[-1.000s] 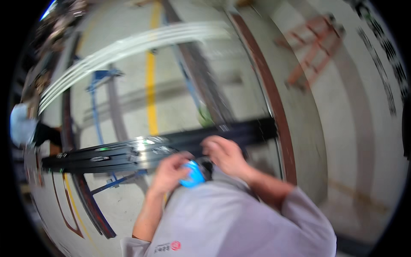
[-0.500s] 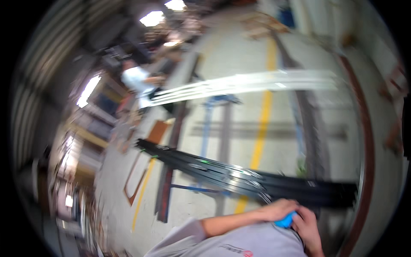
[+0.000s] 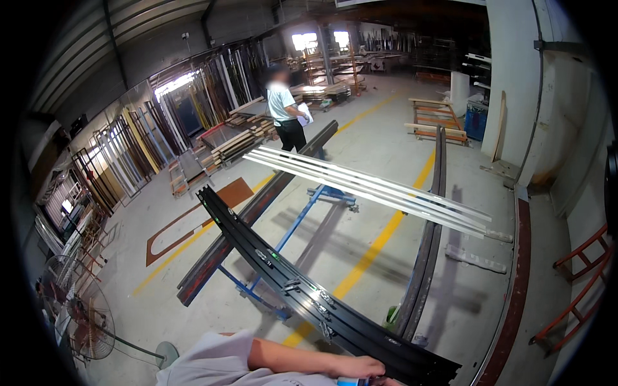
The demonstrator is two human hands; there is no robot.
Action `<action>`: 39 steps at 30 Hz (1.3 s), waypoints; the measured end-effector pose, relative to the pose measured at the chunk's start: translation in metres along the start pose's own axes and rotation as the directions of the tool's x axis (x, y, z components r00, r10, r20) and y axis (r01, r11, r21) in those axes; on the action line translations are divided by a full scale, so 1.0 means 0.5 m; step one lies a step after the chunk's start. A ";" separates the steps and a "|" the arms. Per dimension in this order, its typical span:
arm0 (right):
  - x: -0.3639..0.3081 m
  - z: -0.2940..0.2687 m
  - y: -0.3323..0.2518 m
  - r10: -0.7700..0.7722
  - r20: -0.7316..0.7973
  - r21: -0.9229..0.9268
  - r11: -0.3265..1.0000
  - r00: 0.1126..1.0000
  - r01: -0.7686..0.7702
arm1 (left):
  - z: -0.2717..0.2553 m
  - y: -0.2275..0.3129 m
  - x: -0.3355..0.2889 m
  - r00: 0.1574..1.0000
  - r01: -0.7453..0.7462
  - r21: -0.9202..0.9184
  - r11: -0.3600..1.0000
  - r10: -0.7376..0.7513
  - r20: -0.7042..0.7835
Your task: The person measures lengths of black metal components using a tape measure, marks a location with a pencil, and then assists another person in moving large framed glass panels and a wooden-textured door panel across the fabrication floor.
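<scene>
At the lower edge my left hand point(image 3: 360, 367) is closed, fingers bent over a small bright blue object point(image 3: 347, 382). The frame cuts off most of that object, so its kind does not show. Only a sliver of my right hand point(image 3: 385, 381) appears beside it; its fingers are hidden. Just beyond my hands lie long black metal profiles point(image 3: 283, 276), side by side across two dark support beams. Several small silvery metal fittings point(image 3: 322, 302) rest on top of the profiles, along with a small green-marked piece point(image 3: 273, 255).
White profiles point(image 3: 367, 186) lie farther out across the same beams point(image 3: 257, 202), above a blue stand point(image 3: 331, 193). A person point(image 3: 283, 109) holding white paper stands beyond. Left are a fan point(image 3: 87, 321) and a brown frame point(image 3: 167, 241); right, an orange ladder-like frame point(image 3: 573, 302).
My view has swung and steadied, so the scene is sharper. My hands and the blue object now sit lower and farther left, largely cut off. The person now stands more upright in view.
</scene>
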State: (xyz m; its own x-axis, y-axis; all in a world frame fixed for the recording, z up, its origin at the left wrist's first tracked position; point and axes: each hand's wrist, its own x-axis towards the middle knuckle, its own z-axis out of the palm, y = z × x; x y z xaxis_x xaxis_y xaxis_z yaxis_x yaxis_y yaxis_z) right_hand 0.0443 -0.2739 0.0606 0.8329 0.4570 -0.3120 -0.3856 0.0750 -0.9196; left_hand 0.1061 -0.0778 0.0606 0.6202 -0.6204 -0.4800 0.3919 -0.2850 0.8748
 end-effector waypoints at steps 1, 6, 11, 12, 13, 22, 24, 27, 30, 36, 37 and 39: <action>0.010 0.003 -0.004 -0.043 0.032 0.095 0.995 0.999 0.040 | 0.006 0.002 -0.003 0.995 -0.085 0.165 0.983 0.093 -0.046; -0.012 -0.002 -0.024 -0.016 0.092 0.063 0.998 0.996 0.010 | 0.053 0.039 -0.046 0.999 -0.050 0.140 0.989 0.051 -0.001; -0.029 -0.006 -0.037 0.203 -0.029 0.150 0.969 0.979 -0.196 | 0.048 0.059 -0.009 0.981 -0.065 0.365 0.929 -0.007 0.192; -0.024 -0.005 -0.039 0.173 -0.111 0.247 0.959 0.979 -0.141 | 0.035 0.052 0.009 0.963 -0.052 0.353 0.934 -0.046 0.264; -0.035 0.001 -0.042 0.172 -0.193 0.347 0.933 0.966 -0.096 | 0.035 0.037 0.017 0.935 -0.022 0.328 0.944 -0.097 0.341; -0.106 -0.219 -0.095 -0.209 -0.854 -0.248 0.969 0.477 -0.018 | -0.214 0.068 0.037 0.844 0.288 0.518 0.806 -0.469 0.261; -0.114 -0.355 0.042 -0.061 -0.806 -0.138 0.987 0.588 -0.086 | -0.252 0.018 0.046 0.936 0.154 0.581 0.799 -0.307 0.173; -0.112 -0.431 0.144 -0.145 -0.860 -0.268 0.944 0.490 -0.190 | -0.220 0.002 0.059 0.968 0.203 0.626 0.753 -0.252 -0.010; -0.084 -0.408 0.154 -0.201 -0.865 -0.376 0.866 0.459 -0.331 | -0.230 -0.032 0.063 0.983 0.178 0.694 0.698 -0.164 -0.087; 0.020 -0.425 0.166 -0.204 -0.849 -0.484 0.669 0.487 -0.564 | -0.268 -0.079 0.079 0.988 0.143 0.850 0.507 -0.026 -0.151; 0.018 -0.430 0.182 -0.214 -0.819 -0.547 0.572 0.533 -0.612 | -0.272 -0.084 0.077 0.989 0.132 0.884 0.448 -0.004 -0.146; 0.011 -0.433 0.208 -0.212 -0.854 -0.467 0.714 0.474 -0.521 | -0.283 -0.091 0.088 0.990 0.109 0.881 0.461 0.032 -0.140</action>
State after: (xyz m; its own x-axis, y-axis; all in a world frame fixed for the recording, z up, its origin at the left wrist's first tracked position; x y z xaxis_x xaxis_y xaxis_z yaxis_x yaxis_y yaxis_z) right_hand 0.0945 -0.4555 -0.0885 0.8160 -0.5564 -0.1567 -0.5243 -0.5984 -0.6059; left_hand 0.2116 0.0112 -0.0099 0.7212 -0.5212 -0.4563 -0.3501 -0.8426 0.4092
